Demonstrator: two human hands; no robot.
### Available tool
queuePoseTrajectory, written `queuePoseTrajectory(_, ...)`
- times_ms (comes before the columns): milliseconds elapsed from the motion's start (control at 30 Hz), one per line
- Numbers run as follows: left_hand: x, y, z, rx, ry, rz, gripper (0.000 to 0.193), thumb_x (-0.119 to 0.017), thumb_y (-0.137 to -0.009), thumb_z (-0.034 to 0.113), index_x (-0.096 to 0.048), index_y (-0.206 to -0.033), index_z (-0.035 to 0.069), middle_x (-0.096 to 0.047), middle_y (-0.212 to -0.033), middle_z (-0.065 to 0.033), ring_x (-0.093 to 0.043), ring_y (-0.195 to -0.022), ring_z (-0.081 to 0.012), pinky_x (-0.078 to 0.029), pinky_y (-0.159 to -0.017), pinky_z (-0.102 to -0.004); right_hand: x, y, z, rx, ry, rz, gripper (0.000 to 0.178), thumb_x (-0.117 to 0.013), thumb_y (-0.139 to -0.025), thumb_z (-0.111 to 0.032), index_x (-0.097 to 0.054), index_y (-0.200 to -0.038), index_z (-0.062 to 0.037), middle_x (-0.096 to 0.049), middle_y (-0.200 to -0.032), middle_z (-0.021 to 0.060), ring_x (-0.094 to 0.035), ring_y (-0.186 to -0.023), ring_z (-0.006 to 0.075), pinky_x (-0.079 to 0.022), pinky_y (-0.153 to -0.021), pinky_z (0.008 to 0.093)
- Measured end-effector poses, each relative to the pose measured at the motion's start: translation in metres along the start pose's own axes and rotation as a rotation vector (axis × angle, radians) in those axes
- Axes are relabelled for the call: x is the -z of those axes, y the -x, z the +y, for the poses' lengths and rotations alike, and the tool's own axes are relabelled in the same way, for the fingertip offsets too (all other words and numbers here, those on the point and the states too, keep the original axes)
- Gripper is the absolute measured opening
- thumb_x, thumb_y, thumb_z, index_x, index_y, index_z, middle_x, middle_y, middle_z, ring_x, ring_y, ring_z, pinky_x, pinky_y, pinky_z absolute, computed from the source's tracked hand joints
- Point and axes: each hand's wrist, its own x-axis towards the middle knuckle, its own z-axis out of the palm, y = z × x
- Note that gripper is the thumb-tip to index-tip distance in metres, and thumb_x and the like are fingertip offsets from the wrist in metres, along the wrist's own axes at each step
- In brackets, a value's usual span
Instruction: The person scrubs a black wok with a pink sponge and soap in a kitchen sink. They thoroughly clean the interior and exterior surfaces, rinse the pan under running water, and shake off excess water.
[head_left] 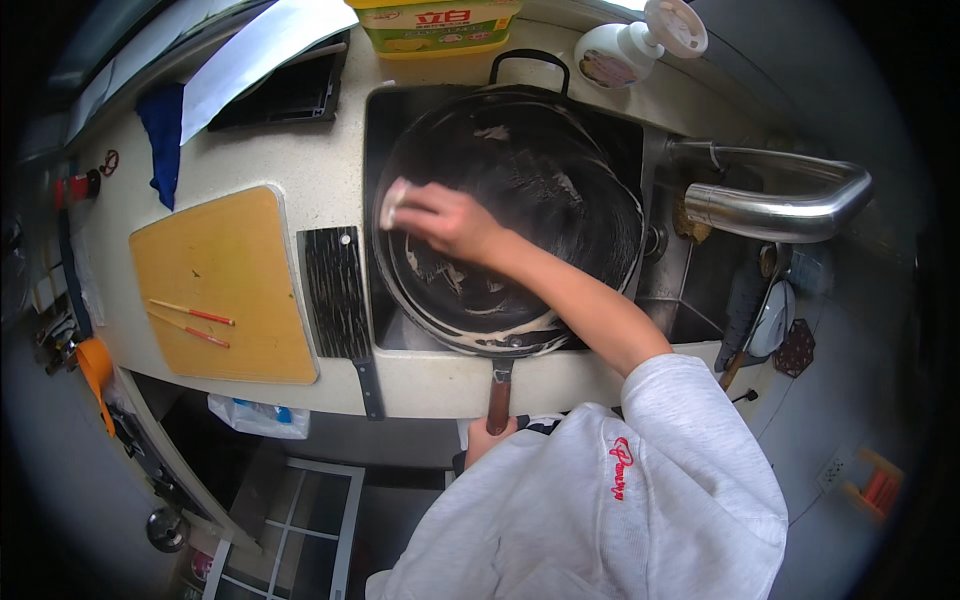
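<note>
A large black wok [520, 215] sits in the sink, with whitish suds smeared over its inside and rim. My left hand [488, 440] is closed around its brown wooden handle [499, 400] at the counter's front edge. Across the wok reaches my right forearm. My right hand [450, 222] is at the wok's left rim, its fingers closed on a small whitish-pink scrubbing pad [393, 203], blurred by motion. A black loop handle [530, 54] stands out at the wok's far side.
Left of the sink lie a dark cleaver [335, 295] and a yellow cutting board [225, 270] with chopsticks [190, 312] on it. A steel faucet [780, 205] hangs over the sink's right part. Behind stand a green-yellow tub [430, 28] and a white pump bottle [620, 52].
</note>
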Motion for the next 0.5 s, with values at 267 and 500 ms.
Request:
queuePoseTrajectory(267, -0.001, 0.003, 0.006, 0.028, -0.03, 0.035, 0.031, -0.069, -0.08, 0.02, -0.055, -0.067, -0.005, -0.052, -0.056, -0.0037, -0.045, -0.056, -0.0072, -0.039, -0.051, -0.0318, -0.004, 0.0, 0.009, 0.282, 0.098, -0.164, 0.032, -0.063, -0.07, -0.004, -0.063, -0.102, -0.0112, -0.059, -0.103, 0.0104, -0.062, -0.087, 0.0277, -0.053, -0.076, 0.0339)
queuePoseTrajectory(500, -0.001, 0.0, -0.001, -0.008, -0.012, 0.042, 0.031, -0.069, -0.079, 0.019, -0.055, -0.066, -0.005, -0.052, -0.056, -0.0049, -0.045, -0.056, -0.0082, -0.039, -0.052, -0.0322, 0.0, -0.028, 0.018, -0.031, 0.212, 0.204, 0.026, -0.068, -0.071, -0.01, -0.067, -0.096, -0.0081, -0.063, -0.096, 0.0113, -0.065, -0.083, 0.0268, -0.055, -0.07, 0.0349)
